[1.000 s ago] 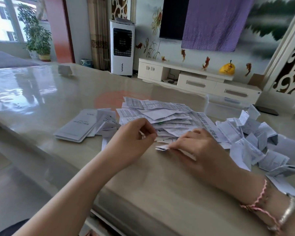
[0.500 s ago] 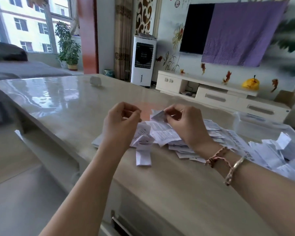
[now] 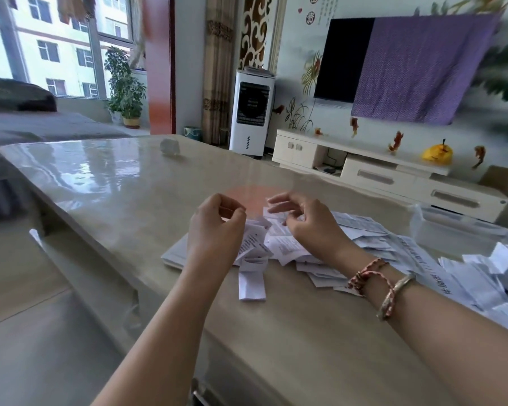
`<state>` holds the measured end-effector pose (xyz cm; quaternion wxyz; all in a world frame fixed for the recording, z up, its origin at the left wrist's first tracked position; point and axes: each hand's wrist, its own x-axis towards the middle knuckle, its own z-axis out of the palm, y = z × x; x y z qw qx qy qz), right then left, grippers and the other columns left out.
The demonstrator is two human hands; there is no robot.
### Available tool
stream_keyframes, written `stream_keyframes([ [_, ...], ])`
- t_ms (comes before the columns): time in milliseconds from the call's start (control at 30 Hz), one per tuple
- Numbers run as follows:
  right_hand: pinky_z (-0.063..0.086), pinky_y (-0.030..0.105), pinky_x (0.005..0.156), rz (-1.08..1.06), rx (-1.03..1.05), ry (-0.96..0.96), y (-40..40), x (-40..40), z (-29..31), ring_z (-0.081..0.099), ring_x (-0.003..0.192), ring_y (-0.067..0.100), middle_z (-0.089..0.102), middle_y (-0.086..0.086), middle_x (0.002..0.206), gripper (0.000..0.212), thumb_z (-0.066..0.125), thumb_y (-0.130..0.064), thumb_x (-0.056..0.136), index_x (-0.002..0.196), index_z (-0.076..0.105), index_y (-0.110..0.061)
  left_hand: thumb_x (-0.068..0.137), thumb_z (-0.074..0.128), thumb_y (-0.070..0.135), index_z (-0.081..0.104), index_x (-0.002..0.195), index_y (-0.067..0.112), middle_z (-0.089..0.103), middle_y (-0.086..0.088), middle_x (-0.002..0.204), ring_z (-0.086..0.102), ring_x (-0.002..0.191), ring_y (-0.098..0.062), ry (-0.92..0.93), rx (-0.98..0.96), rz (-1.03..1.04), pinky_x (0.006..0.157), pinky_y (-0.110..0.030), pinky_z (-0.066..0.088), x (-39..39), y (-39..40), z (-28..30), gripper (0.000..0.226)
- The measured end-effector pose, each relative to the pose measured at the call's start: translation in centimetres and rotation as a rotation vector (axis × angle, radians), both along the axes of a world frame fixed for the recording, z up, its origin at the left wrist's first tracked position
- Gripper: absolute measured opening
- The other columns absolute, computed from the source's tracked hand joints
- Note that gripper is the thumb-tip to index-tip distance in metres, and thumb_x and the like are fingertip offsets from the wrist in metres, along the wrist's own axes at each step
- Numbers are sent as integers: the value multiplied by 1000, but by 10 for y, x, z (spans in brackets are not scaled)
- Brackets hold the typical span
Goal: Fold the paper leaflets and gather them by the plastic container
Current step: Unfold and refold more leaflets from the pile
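Note:
My left hand (image 3: 216, 230) and my right hand (image 3: 311, 227) are raised a little above the beige table (image 3: 115, 194), each pinching one end of a long white printed leaflet (image 3: 254, 247). Its creased lower end trails down onto the table toward me. Under and right of my right hand lies a loose heap of flat leaflets (image 3: 364, 238). Folded leaflets (image 3: 481, 273) are piled at the far right, in front of the clear plastic container (image 3: 452, 230).
A stack of thin white booklets (image 3: 175, 252) lies partly hidden behind my left wrist. A small white object (image 3: 169, 146) sits far back on the table. The table's edge runs diagonally on my left, with floor beyond. A white TV stand (image 3: 379, 174) is behind the table.
Both hands lifted off the table, taking a leaflet up from the heap and drawing it out between them. The view tilted up and shifted left.

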<state>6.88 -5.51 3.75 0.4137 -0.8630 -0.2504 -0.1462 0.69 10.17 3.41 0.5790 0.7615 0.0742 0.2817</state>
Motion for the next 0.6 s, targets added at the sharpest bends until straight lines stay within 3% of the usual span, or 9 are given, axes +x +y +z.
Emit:
stream_keyframes([
  [67,44,7,71,-112,-107,-57,-13,4,2,59,90,3,65,-4,109,33,46,4,88,107,65,-16,85,56,9,64,80,17,61,10,74,56,69,-9,-5,24,6,60,-24,40,-1,-5,2,12],
  [133,44,18,82,-229,-281,-92,-26,11,1,56,101,16,61,-2,118,26,54,-8,89,112,62,-18,85,55,10,62,79,19,61,12,75,57,71,-12,-20,61,14,63,-26,40,-1,-10,3,13],
  [200,40,33,93,-319,-468,-57,-37,16,0,48,116,24,58,2,125,33,61,-21,89,121,57,-19,84,54,11,61,78,23,61,13,76,58,79,-18,-38,102,30,68,-28,41,-1,-16,3,15],
  [333,37,36,98,-396,-684,-22,-47,27,-4,44,124,27,56,5,131,47,60,-29,89,133,48,-18,85,54,13,58,77,26,60,14,79,56,91,-22,-94,186,49,75,-31,42,-1,-24,0,16],
  [467,38,37,95,-424,-838,-121,-43,38,-10,54,110,26,64,7,113,37,52,-15,93,130,51,-15,86,54,12,60,79,21,60,12,78,55,87,-19,-106,251,50,81,-34,43,2,-26,-1,13],
  [600,34,34,87,-428,-994,-213,-39,43,-9,56,95,22,61,0,85,22,46,-6,93,103,63,-17,87,55,12,62,81,20,59,13,79,52,86,-15,-110,279,49,80,-31,41,3,-28,-1,12],
])
